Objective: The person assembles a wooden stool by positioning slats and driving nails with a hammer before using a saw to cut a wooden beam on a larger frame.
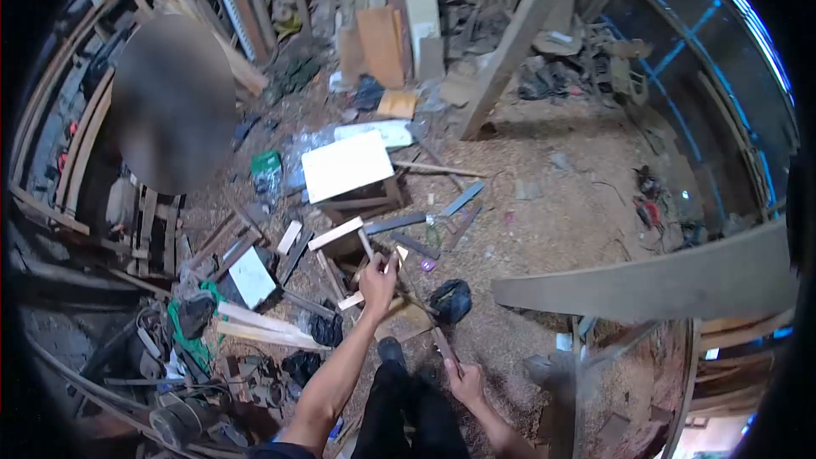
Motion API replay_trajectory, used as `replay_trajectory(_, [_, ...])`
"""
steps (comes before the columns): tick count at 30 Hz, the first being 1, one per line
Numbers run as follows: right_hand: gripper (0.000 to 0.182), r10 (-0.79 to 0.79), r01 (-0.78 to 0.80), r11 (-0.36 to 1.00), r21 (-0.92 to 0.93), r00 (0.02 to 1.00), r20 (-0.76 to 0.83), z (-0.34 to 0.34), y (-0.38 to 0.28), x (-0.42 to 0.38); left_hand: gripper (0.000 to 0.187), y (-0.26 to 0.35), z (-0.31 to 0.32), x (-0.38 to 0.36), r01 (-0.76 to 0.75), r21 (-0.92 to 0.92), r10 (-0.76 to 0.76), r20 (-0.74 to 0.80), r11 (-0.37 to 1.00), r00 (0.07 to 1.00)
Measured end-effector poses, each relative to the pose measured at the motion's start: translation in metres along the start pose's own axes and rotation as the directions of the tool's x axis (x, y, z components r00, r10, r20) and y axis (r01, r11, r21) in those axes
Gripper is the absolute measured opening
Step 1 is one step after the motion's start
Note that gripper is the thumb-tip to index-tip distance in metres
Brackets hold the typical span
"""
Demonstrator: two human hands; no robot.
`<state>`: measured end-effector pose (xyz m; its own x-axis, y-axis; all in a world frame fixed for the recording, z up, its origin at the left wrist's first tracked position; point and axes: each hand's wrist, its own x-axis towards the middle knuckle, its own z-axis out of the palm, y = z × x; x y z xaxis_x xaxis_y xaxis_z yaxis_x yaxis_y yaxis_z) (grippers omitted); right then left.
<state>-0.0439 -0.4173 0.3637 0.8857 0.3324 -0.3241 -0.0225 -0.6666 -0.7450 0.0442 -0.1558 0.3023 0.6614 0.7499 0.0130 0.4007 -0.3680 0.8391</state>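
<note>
My left hand (376, 286) is closed at the right side of a small wooden frame (335, 234), its fingers curled at the end of one bar. The frame has pale and darker bars and stands on the ground in front of my feet. A small pale piece of wood (402, 252) shows just beyond my fingertips. Lower right, my right hand (466, 381) grips the brown handle of a long tool (443, 345). That tool slants up and left toward the frame; its far end is too blurred to name. A flat brown board (405, 323) lies between my hands, near my shoe.
A white-topped stool (348, 167) stands ahead. Black plastic bag (450, 301), grey strips (463, 197) and pale slats (268, 323) litter the sawdust floor. A large curved plank (646, 276) juts in from the right. A slanted post (514, 47) rises behind. A blurred shape (174, 106) is upper left.
</note>
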Motion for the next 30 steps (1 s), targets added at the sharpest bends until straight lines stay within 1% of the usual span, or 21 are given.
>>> replay_trajectory(2, [0.048, 0.026, -0.025, 0.999, 0.026, 0.999, -0.045, -0.033, -0.022, -0.026, 0.03, 0.048, -0.009, -0.016, 0.019, -0.023, -0.018, 0.062, 1.0, 0.998])
replay_trajectory(6, [0.052, -0.033, 0.044, 0.998, 0.046, 0.977, -0.212, -0.085, -0.032, -0.083, 0.034, 0.122, -0.014, -0.052, -0.066, -0.132, 0.085, 0.14, 0.989, 0.987])
replay_trajectory(7, [0.052, -0.02, 0.036, 0.998, 0.058, 0.967, -0.252, -0.097, -0.035, -0.099, 0.034, 0.136, -0.014, -0.06, -0.098, -0.142, 0.121, 0.164, 0.985, 0.979])
replay_trajectory(9, [0.051, -0.009, 0.021, 0.999, 0.038, 0.955, -0.296, -0.121, -0.037, -0.132, 0.032, 0.176, -0.016, -0.089, -0.187, -0.076, 0.198, 0.188, 0.979, 0.962])
replay_trajectory(10, [0.05, 0.002, 0.028, 0.996, 0.082, 0.94, -0.343, -0.131, -0.039, -0.145, 0.033, 0.195, -0.014, -0.107, -0.229, -0.136, 0.25, 0.157, 0.964, 0.956])
replay_trajectory(11, [0.048, 0.034, 0.018, 0.991, 0.13, 0.921, -0.388, -0.138, -0.039, -0.167, 0.03, 0.202, -0.01, -0.12, -0.279, -0.177, 0.315, 0.232, 0.944, 0.92])
replay_trajectory(12, [0.047, 0.097, -0.073, 0.994, 0.079, 0.925, -0.368, -0.141, -0.025, -0.181, 0.029, 0.208, -0.003, -0.135, -0.253, -0.173, 0.297, 0.32, 0.952, 0.9])
replay_trajectory(13, [0.047, 0.147, -0.11, 0.988, 0.11, 0.892, -0.428, -0.146, -0.017, -0.194, 0.027, 0.216, 0.007, -0.146, -0.236, -0.166, 0.284, 0.401, 0.958, 0.871])
replay_trajectory(14, [0.048, 0.172, -0.124, 0.983, 0.135, 0.879, -0.445, -0.148, -0.011, -0.211, 0.026, 0.209, 0.024, -0.159, -0.281, -0.249, 0.363, 0.405, 0.927, 0.839])
replay_trajectory(15, [0.049, 0.193, -0.134, 0.978, 0.161, 0.87, -0.454, -0.145, -0.004, -0.226, 0.031, 0.224, 0.027, -0.178, -0.271, -0.241, 0.353, 0.431, 0.932, 0.83])
replay_trajectory(17, [0.049, 0.234, -0.148, 0.968, 0.201, 0.817, -0.526, -0.136, 0.015, -0.246, 0.029, 0.241, 0.035, -0.205, -0.3, -0.239, 0.382, 0.517, 0.924, 0.766])
replay_trajectory(19, [0.048, 0.298, -0.12, 0.939, 0.322, 0.752, -0.588, -0.128, 0.028, -0.263, 0.029, 0.244, 0.06, -0.231, -0.323, -0.295, 0.437, 0.591, 0.899, 0.678])
replay_trajectory(20, [0.047, 0.317, -0.145, 0.94, 0.31, 0.711, -0.628, -0.126, 0.031, -0.275, 0.033, 0.244, 0.072, -0.243, -0.371, -0.25, 0.439, 0.645, 0.894, 0.625])
replay_trajectory(21, [0.047, 0.35, -0.16, 0.928, 0.336, 0.679, -0.645, -0.123, 0.03, -0.288, 0.033, 0.24, 0.088, -0.257, -0.387, -0.261, 0.454, 0.671, 0.884, 0.586])
replay_trajectory(23, [0.047, 0.454, -0.286, 0.89, 0.354, 0.616, -0.644, -0.121, 0.034, -0.306, 0.036, 0.229, 0.12, -0.284, -0.367, -0.199, 0.382, 0.754, 0.908, 0.535])
replay_trajectory(24, [0.047, 0.427, -0.221, 0.903, 0.369, 0.568, -0.704, -0.114, 0.036, -0.314, 0.039, 0.234, 0.121, -0.298, -0.344, -0.31, 0.446, 0.772, 0.886, 0.453])
replay_trajectory(25, [0.047, 0.446, -0.224, 0.894, 0.389, 0.542, -0.712, -0.111, 0.036, -0.319, 0.039, 0.239, 0.125, -0.314, -0.357, -0.317, 0.455, 0.783, 0.878, 0.423])
replay_trajectory(27, [0.045, 0.495, -0.213, 0.869, 0.447, 0.425, -0.758, -0.104, 0.034, -0.333, 0.037, 0.246, 0.133, -0.347, -0.405, -0.348, 0.493, 0.8, 0.846, 0.343])
replay_trajectory(28, [0.045, 0.584, -0.353, 0.807, 0.473, 0.361, -0.727, -0.103, 0.034, -0.337, 0.034, 0.25, 0.138, -0.361, -0.432, -0.293, 0.434, 0.858, 0.853, 0.276])
replay_trajectory(29, [0.045, 0.597, -0.36, 0.798, 0.484, 0.354, -0.721, -0.091, 0.043, -0.341, 0.034, 0.251, 0.141, -0.377, -0.433, -0.289, 0.426, 0.865, 0.854, 0.264])
replay_trajectory(30, [0.043, 0.576, -0.261, 0.817, 0.514, 0.321, -0.752, -0.094, 0.045, -0.338, 0.033, 0.253, 0.149, -0.395, -0.413, -0.333, 0.454, 0.859, 0.847, 0.238])
